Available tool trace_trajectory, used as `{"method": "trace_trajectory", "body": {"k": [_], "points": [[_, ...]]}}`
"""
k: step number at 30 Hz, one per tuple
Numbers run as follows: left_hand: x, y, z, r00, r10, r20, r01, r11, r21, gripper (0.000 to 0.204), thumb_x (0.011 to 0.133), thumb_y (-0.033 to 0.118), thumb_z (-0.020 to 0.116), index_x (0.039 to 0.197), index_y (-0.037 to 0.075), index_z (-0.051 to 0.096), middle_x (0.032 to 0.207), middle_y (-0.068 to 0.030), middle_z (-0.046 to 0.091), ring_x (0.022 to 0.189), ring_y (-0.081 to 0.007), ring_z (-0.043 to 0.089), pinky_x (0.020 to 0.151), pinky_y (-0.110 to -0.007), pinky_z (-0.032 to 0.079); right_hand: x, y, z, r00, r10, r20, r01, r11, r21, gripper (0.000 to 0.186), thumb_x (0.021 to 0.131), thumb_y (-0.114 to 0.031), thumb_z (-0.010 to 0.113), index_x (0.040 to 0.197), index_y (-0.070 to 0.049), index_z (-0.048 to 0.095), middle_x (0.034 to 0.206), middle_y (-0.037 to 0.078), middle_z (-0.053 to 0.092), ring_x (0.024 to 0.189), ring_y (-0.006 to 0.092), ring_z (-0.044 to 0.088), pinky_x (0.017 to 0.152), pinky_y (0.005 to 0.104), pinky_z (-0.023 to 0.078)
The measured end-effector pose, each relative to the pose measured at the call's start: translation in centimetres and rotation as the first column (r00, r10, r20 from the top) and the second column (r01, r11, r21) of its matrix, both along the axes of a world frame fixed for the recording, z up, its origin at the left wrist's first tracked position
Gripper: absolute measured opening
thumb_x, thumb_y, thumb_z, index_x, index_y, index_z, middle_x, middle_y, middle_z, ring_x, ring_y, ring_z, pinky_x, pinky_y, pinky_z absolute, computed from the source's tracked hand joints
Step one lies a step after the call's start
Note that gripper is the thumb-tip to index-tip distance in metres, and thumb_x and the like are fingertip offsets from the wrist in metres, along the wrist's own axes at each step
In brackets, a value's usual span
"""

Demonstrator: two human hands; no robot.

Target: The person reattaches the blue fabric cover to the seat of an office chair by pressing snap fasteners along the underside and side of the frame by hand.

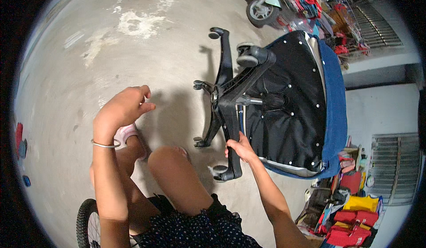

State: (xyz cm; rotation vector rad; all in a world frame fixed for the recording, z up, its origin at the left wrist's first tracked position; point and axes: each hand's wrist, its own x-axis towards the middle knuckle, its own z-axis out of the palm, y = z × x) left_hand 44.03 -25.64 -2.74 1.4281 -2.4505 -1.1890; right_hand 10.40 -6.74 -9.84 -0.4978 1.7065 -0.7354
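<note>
A swivel chair with a blue padded seat [336,110] lies tipped over on the floor. Its black cloth underside [284,132] faces me, with white dots along the border. The black star-shaped wheel base [222,95] stands out to the left of the seat on a short metal post [250,101]. My right hand [242,148] is wrapped round the base leg nearest me, above its caster [224,173]. Away from the chair, my left hand [126,106] hangs over the floor with bent fingers and the thumb apart, holding nothing visible.
A scooter [264,11] and a heap of mixed items stand at the back right. Bags and clothes, among them a yellow bag [361,203], are piled at the lower right. A bicycle tyre [84,223] shows at the lower left. Underneath is grey concrete floor [75,115].
</note>
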Motion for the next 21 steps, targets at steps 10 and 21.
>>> {"method": "trace_trajectory", "body": {"k": [10,21], "points": [[0.7,-4.9,-3.7,0.995,-0.1,0.023,0.098,0.992,0.075,0.032,0.083,0.026,0.062,0.096,-0.002,0.055,0.085,-0.019,0.062,0.076,-0.0311,0.059,0.069,-0.039,0.046,-2.6,8.8,-1.5,0.984,0.166,0.062,-0.168,0.985,0.024,0.052,0.072,0.0,0.058,0.119,-0.003,0.037,0.073,0.006,0.055,0.061,0.0176,0.059,0.056,0.0343,0.051],[-1.8,-8.1,-4.9,0.984,-0.18,-0.01,0.181,0.979,0.093,0.03,0.083,0.027,0.062,0.094,0.0,0.054,0.079,-0.0151,0.06,0.071,-0.0254,0.055,0.066,-0.037,0.045,-9.9,27.1,-4.3,0.858,0.347,-0.377,-0.364,0.931,0.029,0.051,0.073,-0.019,0.068,0.118,-0.004,0.048,0.105,0.007,0.058,0.095,0.0214,0.054,0.082,0.0379,0.045]]}}
